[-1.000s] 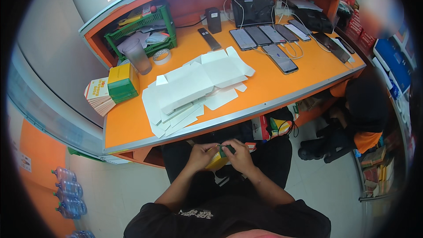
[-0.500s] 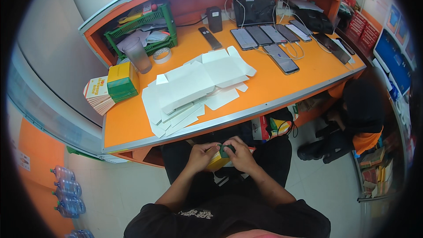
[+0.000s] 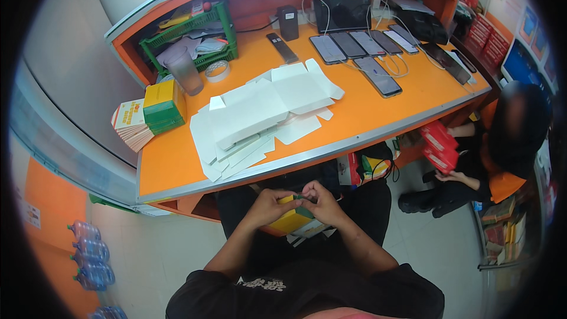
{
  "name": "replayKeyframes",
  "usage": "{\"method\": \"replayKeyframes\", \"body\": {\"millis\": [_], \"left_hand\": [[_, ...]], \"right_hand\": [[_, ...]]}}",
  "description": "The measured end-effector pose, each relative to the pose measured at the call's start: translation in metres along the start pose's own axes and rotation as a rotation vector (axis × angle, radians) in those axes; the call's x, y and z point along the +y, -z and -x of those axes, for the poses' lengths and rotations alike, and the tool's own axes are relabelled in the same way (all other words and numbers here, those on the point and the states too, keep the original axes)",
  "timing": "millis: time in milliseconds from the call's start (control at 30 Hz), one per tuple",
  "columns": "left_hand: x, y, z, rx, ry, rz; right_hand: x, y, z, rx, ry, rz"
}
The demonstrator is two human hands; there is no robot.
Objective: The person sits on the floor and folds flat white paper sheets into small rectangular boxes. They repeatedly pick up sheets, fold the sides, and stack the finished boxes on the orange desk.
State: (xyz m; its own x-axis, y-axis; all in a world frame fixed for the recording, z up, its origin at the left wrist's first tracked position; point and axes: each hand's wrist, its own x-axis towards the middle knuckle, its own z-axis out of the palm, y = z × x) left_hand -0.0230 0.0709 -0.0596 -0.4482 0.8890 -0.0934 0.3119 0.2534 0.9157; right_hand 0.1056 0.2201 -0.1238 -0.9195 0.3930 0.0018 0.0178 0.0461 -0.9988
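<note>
Above my lap, just under the desk's front edge, I hold a yellow, green and white carton (image 3: 290,222). My left hand (image 3: 273,205) is closed on its left side, and my right hand (image 3: 323,204) pinches its upper right part. The fingertips of both hands nearly meet at the top edge, hiding part of the carton there. On the desk beyond lies a loose stack of flat white cardboard blanks (image 3: 254,115), unfolded, with flaps sticking out.
Left on the orange desk (image 3: 171,171) are yellow-green cartons (image 3: 164,105), a fanned stack of cards (image 3: 131,123), a plastic cup (image 3: 184,72), tape (image 3: 217,71) and a green tray (image 3: 227,32). Several phones (image 3: 378,75) with cables lie right. A co-worker (image 3: 514,142) sits at right, holding red packs (image 3: 440,146).
My hands have shifted slightly on the carton, and more of its yellow side shows. The co-worker at right, earlier bent down, has straightened and holds up red packs.
</note>
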Motion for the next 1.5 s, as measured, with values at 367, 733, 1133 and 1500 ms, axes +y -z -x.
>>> {"method": "replayKeyframes", "body": {"millis": [367, 733, 1133, 1500], "left_hand": [[-0.006, -0.003, 0.002, 0.025, 0.173, 0.208], [-0.013, 0.0, 0.005, -0.142, 0.075, 0.105], [-0.062, 0.041, -0.006, -0.117, 0.292, 0.492], [-0.058, -0.029, -0.032, 0.15, 0.176, 0.659]], "right_hand": [[-0.023, 0.017, 0.004, -0.098, -0.017, 0.133], [-0.004, 0.017, 0.007, -0.402, -0.325, -0.319], [0.007, 0.029, -0.015, 0.542, 0.126, -0.008], [0.003, -0.014, 0.001, 0.371, 0.332, 0.147]]}}
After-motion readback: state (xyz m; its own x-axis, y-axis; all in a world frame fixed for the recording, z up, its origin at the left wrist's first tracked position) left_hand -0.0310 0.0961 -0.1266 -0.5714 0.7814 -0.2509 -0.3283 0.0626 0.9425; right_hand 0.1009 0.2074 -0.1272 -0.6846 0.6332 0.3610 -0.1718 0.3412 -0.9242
